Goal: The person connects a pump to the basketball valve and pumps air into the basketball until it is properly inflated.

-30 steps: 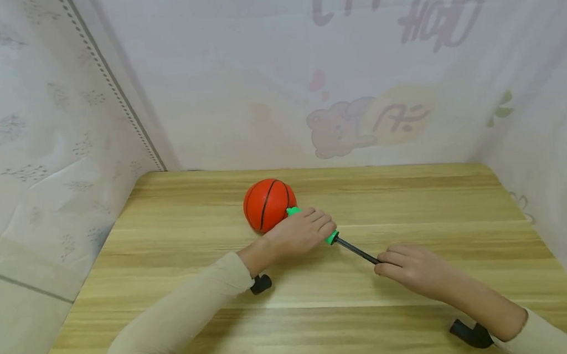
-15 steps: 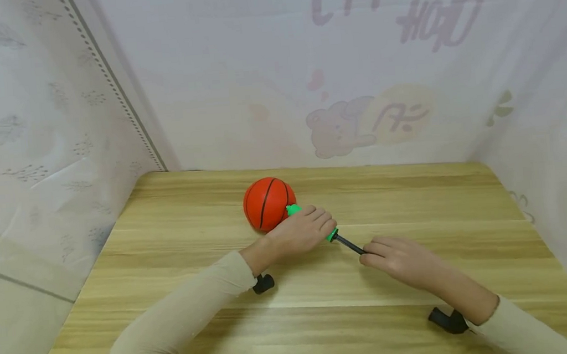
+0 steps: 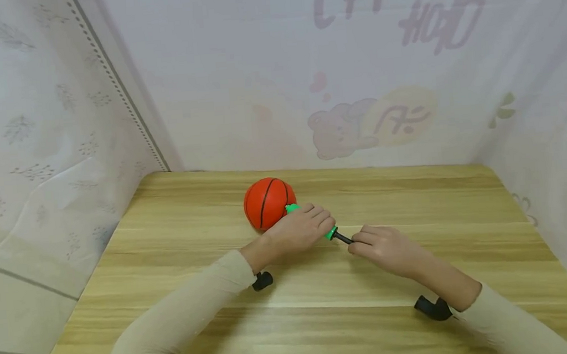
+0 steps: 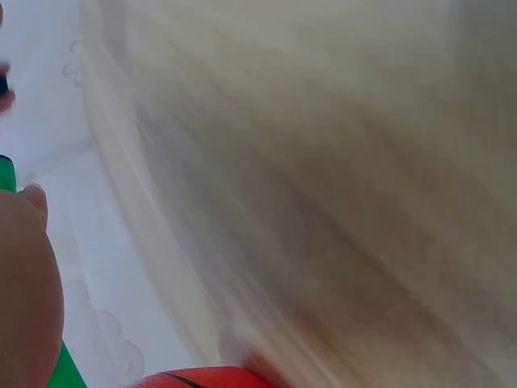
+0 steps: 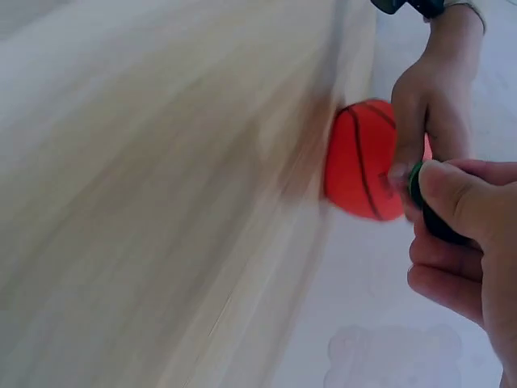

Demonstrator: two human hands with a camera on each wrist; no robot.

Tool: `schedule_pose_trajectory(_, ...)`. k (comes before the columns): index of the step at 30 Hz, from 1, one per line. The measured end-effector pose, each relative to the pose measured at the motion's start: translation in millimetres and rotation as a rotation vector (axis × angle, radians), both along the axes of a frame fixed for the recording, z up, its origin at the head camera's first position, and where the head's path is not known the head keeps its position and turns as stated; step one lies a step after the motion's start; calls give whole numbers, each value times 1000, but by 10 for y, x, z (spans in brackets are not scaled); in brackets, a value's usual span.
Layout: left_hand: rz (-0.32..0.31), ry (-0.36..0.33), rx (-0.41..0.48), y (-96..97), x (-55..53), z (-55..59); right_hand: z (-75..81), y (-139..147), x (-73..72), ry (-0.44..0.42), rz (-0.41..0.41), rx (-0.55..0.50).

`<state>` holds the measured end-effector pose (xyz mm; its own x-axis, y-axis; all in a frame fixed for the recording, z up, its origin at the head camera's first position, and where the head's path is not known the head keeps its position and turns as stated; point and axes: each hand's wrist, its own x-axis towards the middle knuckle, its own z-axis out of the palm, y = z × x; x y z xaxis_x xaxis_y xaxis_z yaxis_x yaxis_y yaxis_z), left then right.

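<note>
The left hand (image 3: 295, 233) gripped the green pump (image 3: 330, 233) beside the red ball (image 3: 267, 202); the right hand (image 3: 386, 251) grasped its black handle (image 5: 443, 225), visible from the right wrist, concealed in the head view.

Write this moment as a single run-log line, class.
left hand: grips green tube; right hand: holds black rod; red ball: on table, beside tube's end

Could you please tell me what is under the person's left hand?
The left hand is wrapped round a green tube: one end shows beside the red ball, the other by a black rod. The tube's middle is covered.
</note>
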<state>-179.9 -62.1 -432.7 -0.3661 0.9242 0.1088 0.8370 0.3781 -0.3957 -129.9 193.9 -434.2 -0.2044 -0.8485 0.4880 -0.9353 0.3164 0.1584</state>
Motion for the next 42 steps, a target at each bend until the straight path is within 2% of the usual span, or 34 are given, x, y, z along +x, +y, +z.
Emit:
schedule_pose_trajectory(8, -15, 3, -7, -29, -8, -8, 30, 357, 284, -15, -14, -2)
schedule_pose_trajectory(13, 1, 14, -8, -12, -17, -21, 42, 466, 358, -8, -17, -13)
schedule_pose_trajectory(19, 26, 69, 13, 76, 15, -12, 64, 368, 306, -41, -60, -2)
schedule_pose_trajectory(24, 50, 116, -3, 111, 49, -24, 45, 159, 168, -52, -65, 27)
schedule_pose_trajectory(32, 52, 120, 13, 157, 87, -61, -53, -61, -24, -31, -35, -13)
schedule_pose_trajectory(37, 61, 116, 17, 134, 100, -48, -43, 22, -14, -19, 8, -47)
schedule_pose_trajectory(42, 83, 92, -7, 81, 83, -15, -29, 230, 114, -38, 10, -49)
